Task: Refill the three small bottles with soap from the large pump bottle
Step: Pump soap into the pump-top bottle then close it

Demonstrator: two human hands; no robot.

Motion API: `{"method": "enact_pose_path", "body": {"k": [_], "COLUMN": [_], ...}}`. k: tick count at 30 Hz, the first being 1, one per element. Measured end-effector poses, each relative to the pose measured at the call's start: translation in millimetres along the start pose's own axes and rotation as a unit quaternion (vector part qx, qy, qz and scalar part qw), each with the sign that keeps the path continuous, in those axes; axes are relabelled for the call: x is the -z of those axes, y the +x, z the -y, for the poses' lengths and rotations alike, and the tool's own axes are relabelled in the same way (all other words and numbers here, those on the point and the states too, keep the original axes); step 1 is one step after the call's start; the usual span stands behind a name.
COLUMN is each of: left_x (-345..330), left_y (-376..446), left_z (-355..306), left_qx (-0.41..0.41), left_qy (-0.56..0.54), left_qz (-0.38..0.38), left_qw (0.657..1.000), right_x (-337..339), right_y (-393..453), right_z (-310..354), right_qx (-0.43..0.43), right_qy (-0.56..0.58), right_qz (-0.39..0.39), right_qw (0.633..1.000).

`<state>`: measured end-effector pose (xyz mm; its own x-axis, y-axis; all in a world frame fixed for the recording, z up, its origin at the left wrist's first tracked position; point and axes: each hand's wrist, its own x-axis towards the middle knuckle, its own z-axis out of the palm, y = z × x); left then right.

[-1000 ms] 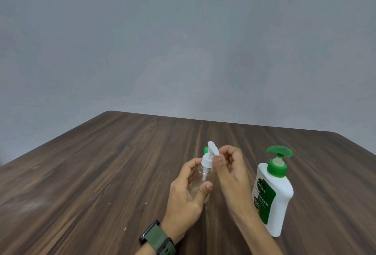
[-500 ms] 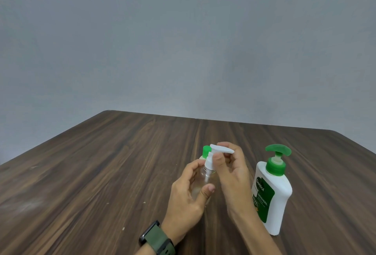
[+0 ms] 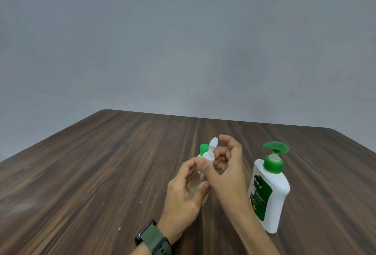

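Bench [image 3: 101,173]: dark wood-grain surface, matt, with a few pale specks and a dull scuffed patch at the left. Large pump bottle [image 3: 270,199]: smooth white plastic with a slight sheen, green plastic pump and a glossy green label. Small bottle [image 3: 198,181]: clear plastic with a white plastic pump; watch strap [image 3: 155,240]: matt green, rubber-like.

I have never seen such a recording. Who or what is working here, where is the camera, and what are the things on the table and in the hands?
No machine: a person works with bare hands. The camera sits on the person's head, looking forward and down. The left hand, with a green watch on the wrist, holds a small clear bottle. The right hand grips its white pump top. A second small bottle with a green cap stands behind, mostly hidden. The large white pump bottle stands untouched on the wooden table.
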<state>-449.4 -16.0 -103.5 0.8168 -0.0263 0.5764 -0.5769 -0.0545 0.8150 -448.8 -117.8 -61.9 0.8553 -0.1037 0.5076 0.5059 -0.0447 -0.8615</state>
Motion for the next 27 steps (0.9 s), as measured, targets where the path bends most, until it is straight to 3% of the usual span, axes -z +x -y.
{"method": "enact_pose_path", "body": {"k": [3, 9, 14, 16, 22, 27], "left_x": [0.3, -1.1, -2.4, -2.9, -2.6, -4.7], "left_y": [0.1, -0.2, -0.5, -0.6, -0.5, -1.3], "left_z": [-0.7, 1.6, 3.5, 2.3, 3.7, 8.0], "left_qx": [-0.003, -0.001, -0.003, -0.006, 0.001, 0.007], "left_qy": [-0.006, -0.006, -0.010, -0.012, -0.009, -0.009], "left_qz": [-0.003, -0.007, 0.004, 0.009, 0.000, 0.011], "left_qw": [1.000, 1.000, 1.000, 1.000, 1.000, 1.000], "right_x": [1.8, 2.8, 1.9, 2.4, 6.5, 11.7], "right_y": [-0.5, -0.8, -1.5, -1.8, -0.8, 3.5], "right_z": [-2.0, 3.3, -3.7, -4.6, -0.2, 6.1], "right_qx": [0.008, 0.021, 0.013, 0.022, 0.013, 0.045], "right_qy": [-0.040, 0.063, -0.079, -0.086, 0.045, 0.176], "right_qz": [0.000, -0.006, -0.003, -0.022, -0.048, -0.099], "right_qw": [0.999, 0.998, 0.997, 0.996, 0.998, 0.978]}}
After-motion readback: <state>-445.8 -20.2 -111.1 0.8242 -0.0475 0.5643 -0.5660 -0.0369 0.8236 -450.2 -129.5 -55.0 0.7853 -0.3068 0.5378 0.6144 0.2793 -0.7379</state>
